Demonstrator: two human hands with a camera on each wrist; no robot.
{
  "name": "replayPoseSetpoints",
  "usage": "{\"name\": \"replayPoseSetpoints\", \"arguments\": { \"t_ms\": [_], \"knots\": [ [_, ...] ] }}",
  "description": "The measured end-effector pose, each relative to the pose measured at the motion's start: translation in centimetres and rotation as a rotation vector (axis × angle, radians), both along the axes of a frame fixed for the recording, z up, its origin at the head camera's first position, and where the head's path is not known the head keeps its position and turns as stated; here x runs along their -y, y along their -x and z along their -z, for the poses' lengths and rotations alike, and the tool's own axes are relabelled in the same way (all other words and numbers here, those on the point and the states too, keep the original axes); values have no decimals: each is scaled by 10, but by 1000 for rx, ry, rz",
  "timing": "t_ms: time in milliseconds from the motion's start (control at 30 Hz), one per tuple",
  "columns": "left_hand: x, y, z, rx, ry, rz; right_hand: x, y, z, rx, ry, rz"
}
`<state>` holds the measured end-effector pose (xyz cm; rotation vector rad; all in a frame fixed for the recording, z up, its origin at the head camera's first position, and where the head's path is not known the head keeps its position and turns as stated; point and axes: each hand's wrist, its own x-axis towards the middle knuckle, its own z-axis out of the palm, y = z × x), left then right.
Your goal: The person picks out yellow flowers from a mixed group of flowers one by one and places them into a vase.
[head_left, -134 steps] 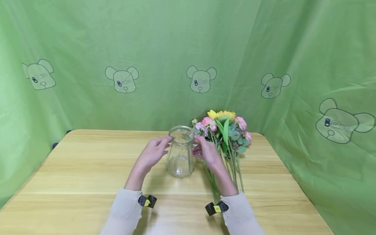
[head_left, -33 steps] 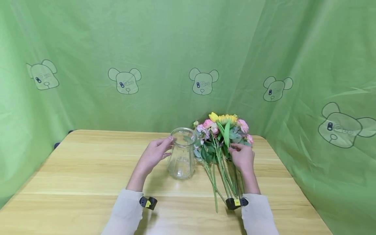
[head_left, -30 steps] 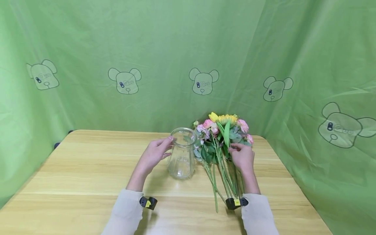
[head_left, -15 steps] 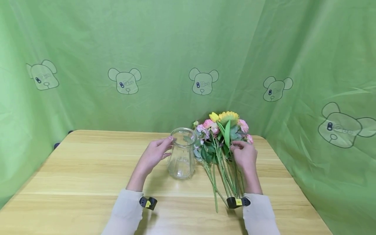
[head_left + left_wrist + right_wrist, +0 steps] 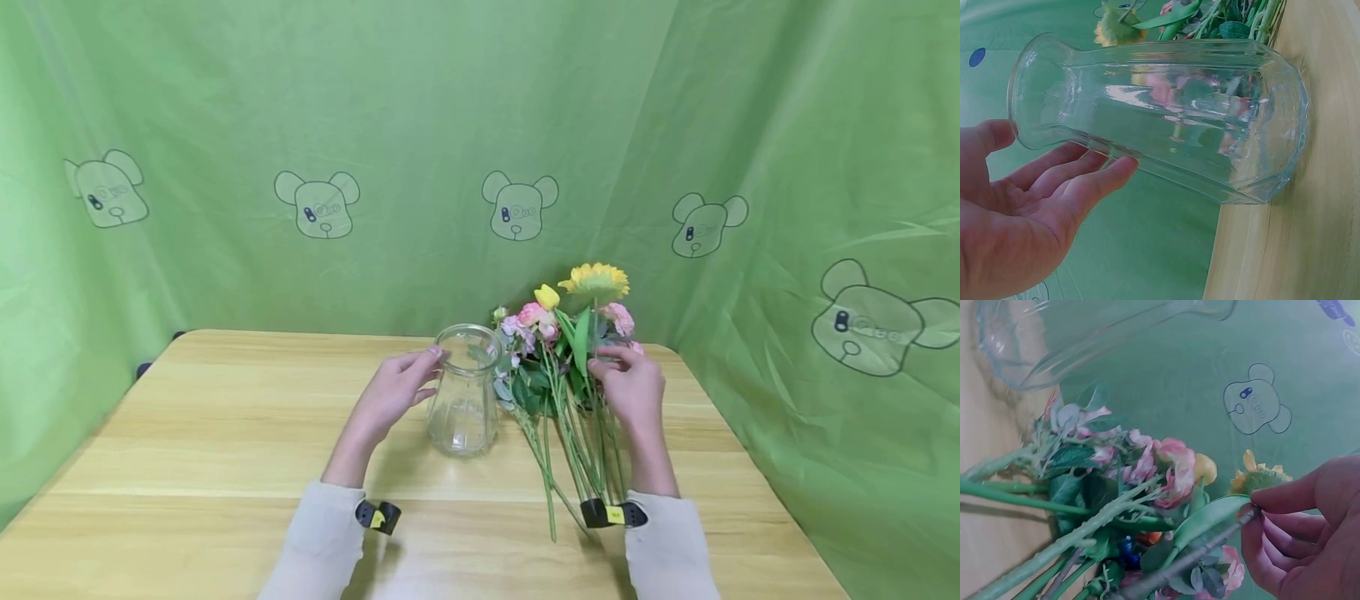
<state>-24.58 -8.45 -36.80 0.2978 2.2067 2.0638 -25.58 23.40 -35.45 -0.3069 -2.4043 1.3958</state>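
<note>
A clear glass vase [image 5: 463,412] stands upright on the wooden table. My left hand [image 5: 393,387] is at its left side, the thumb on the rim and the loosely bent fingers resting against the outside of the neck, as the left wrist view shows. Thumb and fingertips of my right hand [image 5: 633,390] pinch the stem of a yellow sunflower [image 5: 596,282], whose head stands above the other blooms. In the right wrist view a dark, thin stem [image 5: 1213,544] runs from the pinch down across the pile. Its lower end is hard to separate from the other stems.
Right of the vase lie loose flowers: a yellow tulip [image 5: 547,297], pink blooms [image 5: 536,315] and green leaves, their stems [image 5: 547,475] crossing toward the table's front. A green curtain [image 5: 420,275] hangs behind and around the table [image 5: 247,417].
Earlier, both hands were on the vase; the right then moved to the flowers. Over the last second it has lifted the sunflower up and slightly right. The left hand and vase stay put.
</note>
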Motion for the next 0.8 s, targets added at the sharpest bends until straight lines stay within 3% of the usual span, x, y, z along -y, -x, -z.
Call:
{"name": "replayPoseSetpoints", "arguments": {
  "t_ms": [200, 467, 667, 800],
  "knots": [
    [0, -1, 0, 4, -2, 4, 4, -5, -7, 17, 152, -77],
    [1, 0, -1, 3, -5, -4, 16, -1, -11, -13, 242, -141],
    [1, 1, -2, -3, -23, -2, 24, 7, -13, -61, 242, -181],
    [1, 1, -1, -1, -13, 14, 25, 12, -15, -43, 235, -180]
  ]
}}
